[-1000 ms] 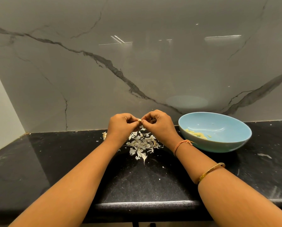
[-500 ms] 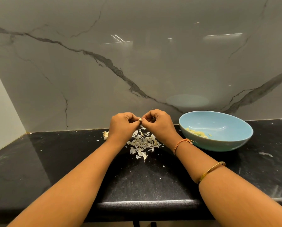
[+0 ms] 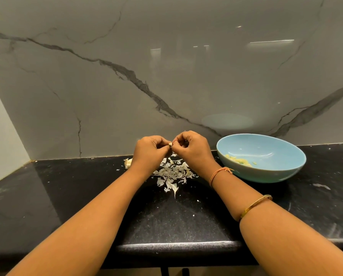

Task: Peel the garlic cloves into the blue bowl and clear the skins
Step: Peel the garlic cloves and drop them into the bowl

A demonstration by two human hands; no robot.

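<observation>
A small pale garlic clove (image 3: 170, 144) is pinched between the fingertips of my left hand (image 3: 149, 151) and my right hand (image 3: 192, 149), held above the counter. Directly below lies a heap of white garlic skins (image 3: 173, 173). Partly hidden behind my left wrist sits a remaining piece of garlic bulb (image 3: 128, 162). To the right stands the blue bowl (image 3: 282, 172), tilted slightly, with several peeled yellowish cloves (image 3: 239, 160) inside near its left wall.
The black speckled counter (image 3: 77, 196) carries small skin flakes, one at the far right (image 3: 321, 186). A glossy marble backsplash (image 3: 166, 76) rises right behind the hands. The counter's front edge (image 3: 176, 246) runs under my forearms.
Both hands stay together over the skin heap, shifting only slightly. The clove between the fingertips shows a little more than before.
</observation>
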